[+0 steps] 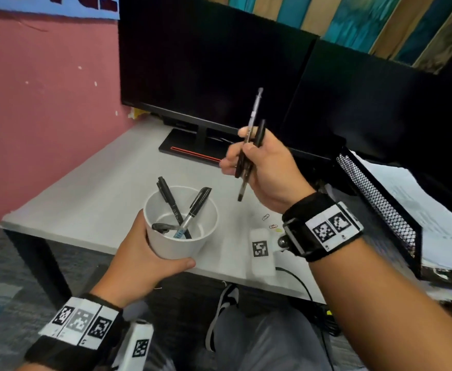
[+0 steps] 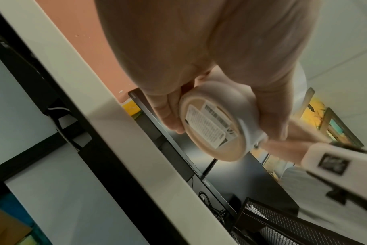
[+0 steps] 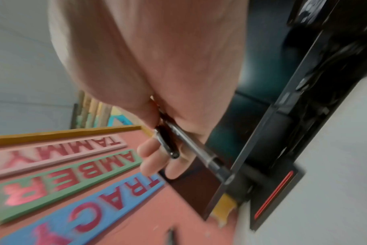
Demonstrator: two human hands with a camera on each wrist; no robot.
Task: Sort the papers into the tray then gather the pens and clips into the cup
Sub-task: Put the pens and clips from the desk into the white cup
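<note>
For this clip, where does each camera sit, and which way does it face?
Head: worn high, looks down at the desk; both forearms, left hand gripping the cup, right hand holding pens.
Left wrist: looks along the palm at the cup's base.
Right wrist: looks along the fingers at the pens, blurred.
Shared: the monitor appears in all.

Bare forearms. Black wristband (image 1: 318,228) with white checkered marker tags on each wrist; white camera block (image 1: 261,250) bearing a black square code below. Grey trousers (image 1: 267,341).
</note>
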